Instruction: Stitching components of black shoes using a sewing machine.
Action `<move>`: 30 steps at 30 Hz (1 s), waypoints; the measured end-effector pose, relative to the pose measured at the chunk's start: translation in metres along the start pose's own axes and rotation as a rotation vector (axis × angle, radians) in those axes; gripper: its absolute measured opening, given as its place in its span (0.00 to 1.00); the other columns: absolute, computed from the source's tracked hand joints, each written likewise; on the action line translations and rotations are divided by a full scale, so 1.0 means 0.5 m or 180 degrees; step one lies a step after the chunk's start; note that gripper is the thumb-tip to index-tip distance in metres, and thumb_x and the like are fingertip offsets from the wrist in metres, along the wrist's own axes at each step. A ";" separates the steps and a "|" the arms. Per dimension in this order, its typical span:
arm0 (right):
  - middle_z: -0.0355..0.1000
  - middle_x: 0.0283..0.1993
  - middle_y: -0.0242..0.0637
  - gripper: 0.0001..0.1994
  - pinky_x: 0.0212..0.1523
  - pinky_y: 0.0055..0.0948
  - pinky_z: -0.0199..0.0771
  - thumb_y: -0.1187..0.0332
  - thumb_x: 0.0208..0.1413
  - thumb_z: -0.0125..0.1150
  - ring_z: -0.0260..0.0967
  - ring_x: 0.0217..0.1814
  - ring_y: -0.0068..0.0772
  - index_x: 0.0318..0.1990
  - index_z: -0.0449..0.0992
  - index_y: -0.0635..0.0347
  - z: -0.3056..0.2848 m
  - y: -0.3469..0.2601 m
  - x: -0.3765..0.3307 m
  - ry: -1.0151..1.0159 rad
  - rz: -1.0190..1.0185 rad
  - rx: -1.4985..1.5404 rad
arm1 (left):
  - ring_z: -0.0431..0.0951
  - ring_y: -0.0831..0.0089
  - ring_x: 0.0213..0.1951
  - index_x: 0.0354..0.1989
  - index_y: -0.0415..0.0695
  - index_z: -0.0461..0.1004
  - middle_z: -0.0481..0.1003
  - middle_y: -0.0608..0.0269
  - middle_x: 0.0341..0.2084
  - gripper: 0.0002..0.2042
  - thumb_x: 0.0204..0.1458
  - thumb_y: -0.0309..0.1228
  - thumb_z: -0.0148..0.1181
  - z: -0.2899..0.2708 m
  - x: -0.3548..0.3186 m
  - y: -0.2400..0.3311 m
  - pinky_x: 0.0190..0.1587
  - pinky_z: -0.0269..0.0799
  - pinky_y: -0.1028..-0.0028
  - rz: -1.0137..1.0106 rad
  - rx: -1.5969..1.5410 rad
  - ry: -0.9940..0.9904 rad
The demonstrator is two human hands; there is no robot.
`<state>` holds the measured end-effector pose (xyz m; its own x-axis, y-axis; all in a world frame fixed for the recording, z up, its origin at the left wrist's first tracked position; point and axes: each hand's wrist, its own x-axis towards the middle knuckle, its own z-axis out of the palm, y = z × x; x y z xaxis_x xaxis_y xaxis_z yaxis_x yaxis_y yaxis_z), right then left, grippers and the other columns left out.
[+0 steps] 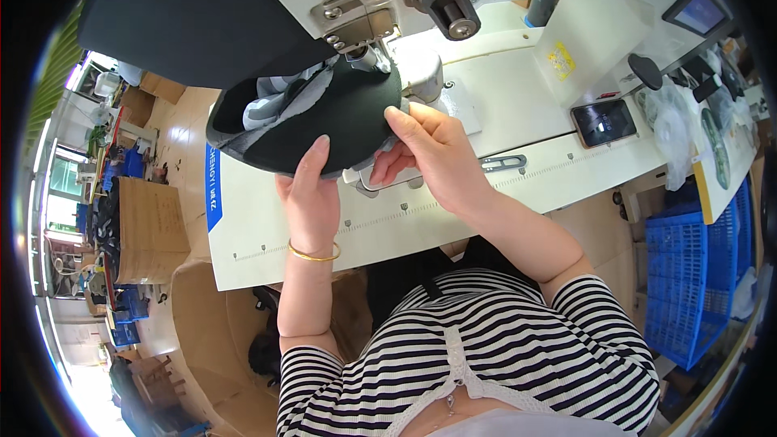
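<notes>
A black shoe upper (pixel 324 117) with grey and white lining rests under the head of a white sewing machine (pixel 380 0). My left hand (pixel 310 194) grips its near edge from below, fingers laid flat on the black fabric. A thin gold bangle circles that wrist. My right hand (pixel 433 154) pinches the upper's right edge beside the needle area, thumb on top. Both forearms come up from the lower edge, over my striped shirt.
The white sewing table (pixel 388 226) has a ruler strip along its front. Metal snips (pixel 503 163) and a phone (pixel 604 122) lie to the right. A blue plastic crate (pixel 696 275) stands at right, cardboard boxes (pixel 150 231) at left. A small screen (pixel 696 10) sits far right.
</notes>
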<state>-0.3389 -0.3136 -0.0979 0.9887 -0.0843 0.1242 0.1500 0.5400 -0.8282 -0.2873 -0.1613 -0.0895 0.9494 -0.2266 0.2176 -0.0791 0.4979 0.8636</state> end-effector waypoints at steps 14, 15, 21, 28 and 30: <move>0.73 0.29 0.43 0.14 0.26 0.23 0.74 0.63 0.64 0.44 0.74 0.25 0.30 0.35 0.68 0.67 -0.008 -0.004 0.014 0.0012 -0.0086 -0.0092 | 0.71 0.78 0.41 0.44 0.36 0.69 0.72 0.62 0.41 0.10 0.54 0.23 0.54 0.053 -0.006 -0.043 0.43 0.67 0.77 0.0479 0.0243 0.0184; 0.73 0.29 0.44 0.14 0.26 0.23 0.74 0.63 0.64 0.44 0.74 0.25 0.30 0.35 0.68 0.66 -0.008 -0.004 0.014 0.0028 -0.0039 -0.0100 | 0.71 0.79 0.40 0.43 0.36 0.69 0.72 0.62 0.40 0.09 0.54 0.24 0.54 0.054 -0.005 -0.048 0.43 0.67 0.78 0.0467 0.0293 0.0260; 0.74 0.29 0.44 0.13 0.26 0.23 0.74 0.64 0.63 0.45 0.73 0.25 0.29 0.33 0.68 0.65 -0.009 0.001 0.018 0.0057 -0.0006 0.0005 | 0.74 0.74 0.39 0.41 0.37 0.71 0.74 0.60 0.39 0.07 0.54 0.24 0.53 0.049 0.008 -0.066 0.42 0.70 0.75 0.0541 0.0719 0.0357; 0.72 0.26 0.36 0.12 0.25 0.22 0.71 0.65 0.63 0.47 0.70 0.23 0.23 0.30 0.68 0.63 -0.010 0.002 0.017 0.0114 -0.0120 0.0001 | 0.72 0.81 0.31 0.39 0.37 0.70 0.73 0.65 0.33 0.09 0.58 0.31 0.50 0.103 -0.009 -0.076 0.31 0.67 0.82 0.0722 0.0762 0.0324; 0.71 0.25 0.34 0.12 0.25 0.21 0.70 0.65 0.62 0.47 0.69 0.23 0.21 0.29 0.68 0.63 -0.014 0.000 0.016 0.0163 -0.0086 -0.0075 | 0.70 0.82 0.27 0.39 0.37 0.70 0.73 0.66 0.32 0.10 0.59 0.32 0.50 0.111 -0.012 -0.081 0.24 0.63 0.85 0.0857 0.0893 0.0267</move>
<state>-0.3310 -0.3202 -0.1008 0.9828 -0.1416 0.1189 0.1759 0.5171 -0.8377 -0.3067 -0.2264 -0.1004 0.9039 -0.0442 0.4255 -0.3977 0.2795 0.8739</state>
